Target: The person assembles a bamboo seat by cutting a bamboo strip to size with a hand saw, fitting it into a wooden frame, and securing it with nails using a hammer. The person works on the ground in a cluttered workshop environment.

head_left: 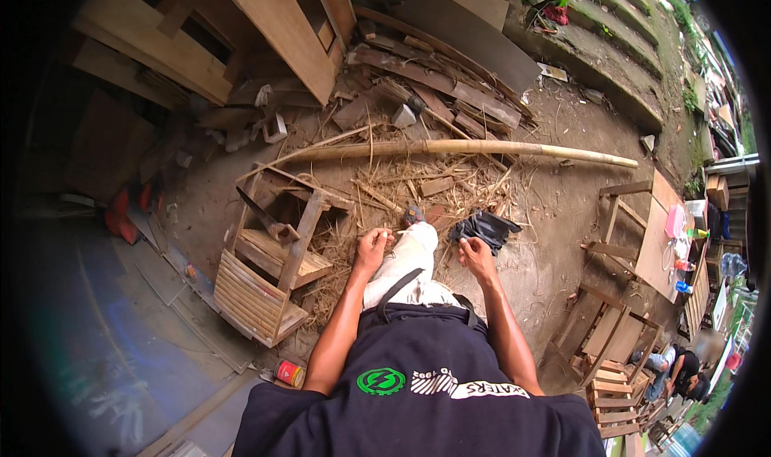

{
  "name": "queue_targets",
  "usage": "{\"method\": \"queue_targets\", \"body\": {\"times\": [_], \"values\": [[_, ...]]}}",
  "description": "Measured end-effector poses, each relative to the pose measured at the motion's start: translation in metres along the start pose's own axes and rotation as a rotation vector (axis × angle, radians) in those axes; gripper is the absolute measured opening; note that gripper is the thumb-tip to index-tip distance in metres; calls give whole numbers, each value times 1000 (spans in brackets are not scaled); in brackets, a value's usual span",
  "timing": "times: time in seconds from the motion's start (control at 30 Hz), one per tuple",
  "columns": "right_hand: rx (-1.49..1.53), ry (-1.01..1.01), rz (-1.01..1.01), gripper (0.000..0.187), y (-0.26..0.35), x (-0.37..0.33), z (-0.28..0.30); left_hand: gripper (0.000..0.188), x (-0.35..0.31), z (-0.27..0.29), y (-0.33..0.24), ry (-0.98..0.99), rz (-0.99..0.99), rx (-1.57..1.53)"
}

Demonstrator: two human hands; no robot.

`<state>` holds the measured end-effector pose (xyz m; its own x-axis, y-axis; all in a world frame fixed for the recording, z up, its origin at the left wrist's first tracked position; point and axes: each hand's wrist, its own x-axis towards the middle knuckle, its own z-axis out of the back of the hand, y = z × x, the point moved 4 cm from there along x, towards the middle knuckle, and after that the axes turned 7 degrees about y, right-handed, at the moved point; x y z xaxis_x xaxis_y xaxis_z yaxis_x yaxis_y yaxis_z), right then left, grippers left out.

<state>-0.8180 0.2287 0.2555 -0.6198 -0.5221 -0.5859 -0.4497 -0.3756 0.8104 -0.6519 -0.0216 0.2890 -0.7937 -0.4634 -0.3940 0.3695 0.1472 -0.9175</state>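
Observation:
My left hand [372, 250] is held above my pale trouser leg [393, 268], its fingers curled together. Something thin and pale may stick out at its fingertips, too small to make out. On the other side of the leg, my right hand [477, 258] has its fingers bent in, and what they hold, if anything, is hidden. Just beyond it lies a crumpled black plastic bag [487, 227] on the ground. To the left of my left hand stands a wooden chair frame with bamboo slats [250, 295]. A handsaw [263, 216] rests on it.
A long bamboo pole [450, 146] lies across the ground ahead, over bamboo shavings [385, 192]. Scrap boards [450, 87] are piled behind. At right are a wooden table [660, 244], slatted wooden chairs [614, 393] and another person [683, 373]. A can [289, 373] sits by my left elbow.

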Motion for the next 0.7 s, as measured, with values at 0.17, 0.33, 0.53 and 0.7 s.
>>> {"method": "queue_targets", "body": {"times": [0.17, 0.33, 0.53, 0.7], "values": [[-155, 53, -58, 29, 38, 57, 16, 26, 71, 5, -22, -13, -45, 7], [-32, -4, -46, 32, 101, 111, 46, 24, 150, 13, -56, 1, -54, -91], [204, -199, 17, 36, 155, 138, 89, 25, 230, -2, -102, 130, -105, 187], [227, -259, 26, 33, 163, 173, 118, 25, 277, -25, -115, 211, -103, 151]]}}
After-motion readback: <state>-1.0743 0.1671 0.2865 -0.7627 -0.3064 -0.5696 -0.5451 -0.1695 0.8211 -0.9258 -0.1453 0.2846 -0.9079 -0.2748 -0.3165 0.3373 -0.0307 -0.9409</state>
